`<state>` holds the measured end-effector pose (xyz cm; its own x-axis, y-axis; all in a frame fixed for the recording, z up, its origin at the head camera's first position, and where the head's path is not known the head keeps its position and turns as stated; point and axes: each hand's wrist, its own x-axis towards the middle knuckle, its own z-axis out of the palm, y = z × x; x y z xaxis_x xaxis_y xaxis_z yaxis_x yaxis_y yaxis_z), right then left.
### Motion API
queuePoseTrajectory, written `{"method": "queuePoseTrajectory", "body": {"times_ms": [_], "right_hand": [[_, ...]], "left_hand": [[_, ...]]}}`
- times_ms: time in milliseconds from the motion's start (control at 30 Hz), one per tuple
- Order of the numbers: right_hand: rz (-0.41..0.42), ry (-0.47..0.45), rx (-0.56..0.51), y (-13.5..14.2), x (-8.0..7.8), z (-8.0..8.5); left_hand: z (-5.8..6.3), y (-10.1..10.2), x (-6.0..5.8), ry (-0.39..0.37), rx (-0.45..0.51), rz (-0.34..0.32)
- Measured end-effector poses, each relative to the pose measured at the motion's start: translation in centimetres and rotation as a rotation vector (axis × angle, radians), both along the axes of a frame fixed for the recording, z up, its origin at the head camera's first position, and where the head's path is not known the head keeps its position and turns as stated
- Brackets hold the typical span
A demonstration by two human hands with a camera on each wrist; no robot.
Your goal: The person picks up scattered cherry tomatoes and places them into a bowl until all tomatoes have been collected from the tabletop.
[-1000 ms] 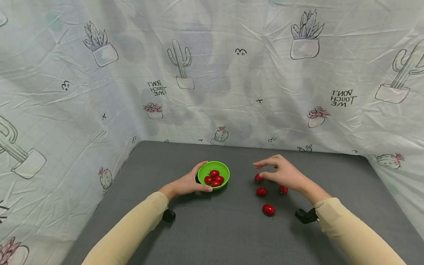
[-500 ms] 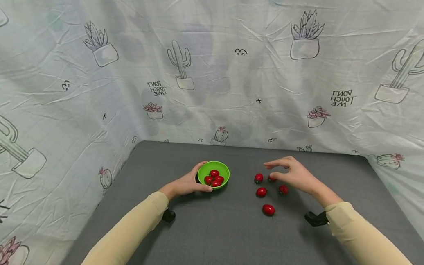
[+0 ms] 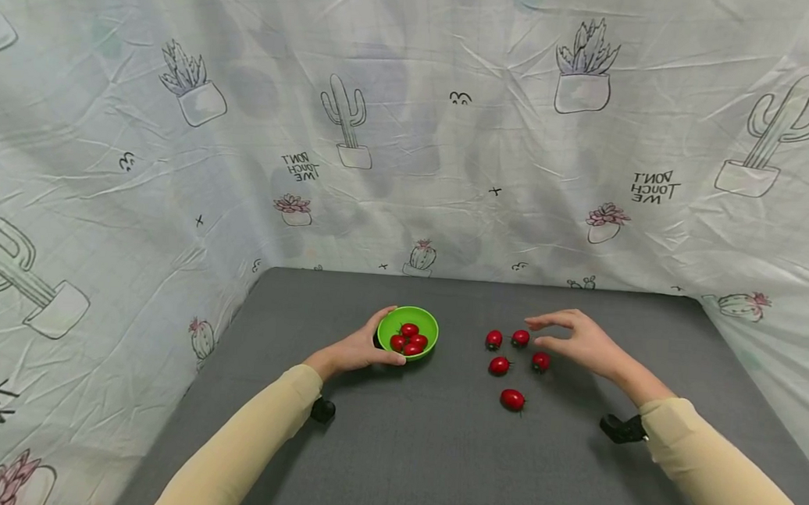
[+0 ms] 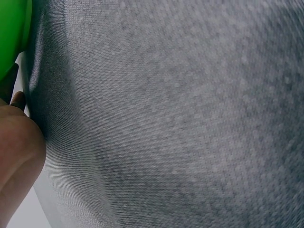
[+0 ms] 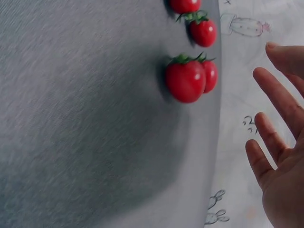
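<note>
My left hand (image 3: 358, 349) grips the side of a small green bowl (image 3: 430, 325), thumb at the near rim and fingers around the far side. Several red cherry tomatoes (image 3: 409, 330) lie inside the bowl. In the left wrist view only a piece of the green bowl (image 4: 10, 33) and part of the left hand (image 4: 19, 152) show at the edge. My right hand (image 3: 581, 345) hovers above the table with fingers apart and nothing between them. Close to its fingertips are a tomato (image 3: 520, 338) and another tomato (image 3: 541, 361). In the right wrist view the right hand (image 5: 285, 156) has its fingers spread.
Three more tomatoes lie to the left: one at the back (image 3: 493, 338), a middle one (image 3: 499, 365) and a larger-looking front tomato (image 3: 512, 400). All rest on a dark grey table (image 3: 418, 457). A printed cactus curtain (image 3: 413, 128) hangs behind the table's far edge.
My right hand has drawn back to the right, uncovering a tomato at the back that it hid a second ago. The left hand and bowl have stayed in place.
</note>
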<state>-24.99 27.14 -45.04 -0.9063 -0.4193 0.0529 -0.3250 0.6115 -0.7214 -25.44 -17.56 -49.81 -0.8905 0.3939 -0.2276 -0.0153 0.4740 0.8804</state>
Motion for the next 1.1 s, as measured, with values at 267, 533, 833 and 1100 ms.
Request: {"method": "queuePoseTrajectory", "body": {"times_ms": [267,533,833,1100], "right_hand": [[0.005,0.005,0.018,1.4,0.2,-1.1],[0.032,0.001,0.022,2.0,0.3,-2.2],[0.033,-0.009,0.03,2.2,0.6,-2.5],[0.058,-0.029,0.022,2.4,0.7,-2.4]], "left_hand": [[0.0,-0.1,0.0,-0.005,0.003,0.002],[0.0,-0.1,0.1,-0.008,0.011,-0.003],[-0.1,0.0,0.0,0.0,0.019,-0.011],[-0.1,0.0,0.0,-0.006,0.03,-0.006]]}}
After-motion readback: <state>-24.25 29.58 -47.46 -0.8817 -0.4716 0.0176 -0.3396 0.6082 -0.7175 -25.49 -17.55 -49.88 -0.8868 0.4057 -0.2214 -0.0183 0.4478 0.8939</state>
